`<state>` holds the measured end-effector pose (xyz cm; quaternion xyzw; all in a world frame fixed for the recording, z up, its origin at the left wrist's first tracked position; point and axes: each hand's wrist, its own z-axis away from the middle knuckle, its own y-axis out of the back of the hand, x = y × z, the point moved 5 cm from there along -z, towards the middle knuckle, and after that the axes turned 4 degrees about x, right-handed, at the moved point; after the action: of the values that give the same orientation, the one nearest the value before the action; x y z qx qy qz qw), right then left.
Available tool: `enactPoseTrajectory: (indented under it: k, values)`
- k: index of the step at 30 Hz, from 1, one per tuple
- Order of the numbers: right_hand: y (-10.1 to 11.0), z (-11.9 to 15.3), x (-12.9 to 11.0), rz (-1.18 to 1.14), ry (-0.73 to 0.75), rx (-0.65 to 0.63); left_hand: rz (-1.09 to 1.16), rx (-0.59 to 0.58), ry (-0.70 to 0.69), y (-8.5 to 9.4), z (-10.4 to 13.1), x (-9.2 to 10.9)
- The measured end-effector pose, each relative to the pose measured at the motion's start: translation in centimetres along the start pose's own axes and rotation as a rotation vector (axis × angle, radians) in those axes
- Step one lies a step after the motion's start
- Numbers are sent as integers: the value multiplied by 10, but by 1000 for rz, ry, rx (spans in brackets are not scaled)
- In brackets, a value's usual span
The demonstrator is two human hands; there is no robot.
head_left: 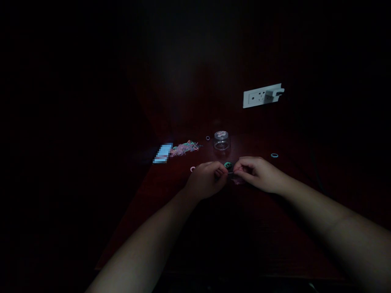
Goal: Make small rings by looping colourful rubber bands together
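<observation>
1. Reaching in from the bottom edge with the left forearm [143,244], and from the lower right with the right forearm [330,215], over a dark reddish tabletop [152,193].
2. Pinching with thumb and fingers of the left hand [205,180] at one end of a thin, pale strand [230,173]; pinching likewise with the right hand [259,173] at the other end.
3. Spanning the narrow gap between both sets of fingertips with that strand, too small and dim to identify further.
4. Lying just beyond the grip: green bands [228,165]. Lying just below it, close to the right fingertips: a faint pinkish clump [237,180].
5. Standing upright farther back: a clear jar [222,144] with a pinkish pattern on top.
6. Heaped to the left of the jar: multicolored small bands [185,149], beside a bright, pixelated rectangle [163,153].
7. Scattered singly: a pink ring [192,169] by the left hand, a pale purple ring [207,138] near the jar, a blue ring [274,155] beyond the right hand.
8. Mounted on the wall behind: a white socket panel [258,97] with a plug [277,93] inserted.
</observation>
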<state>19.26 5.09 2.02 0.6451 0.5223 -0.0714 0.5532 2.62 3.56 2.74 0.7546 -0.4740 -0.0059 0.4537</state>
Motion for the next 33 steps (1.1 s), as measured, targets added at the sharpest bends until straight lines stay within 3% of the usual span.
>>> enactPoseTrajectory:
  k: [11, 33]
  values:
    - [11, -2, 18, 258, 11, -130, -2, -51, 7, -5, 2, -5]
    - [10, -3, 24, 267, -13, -168, 5, -70, 3, -6, 2, -6]
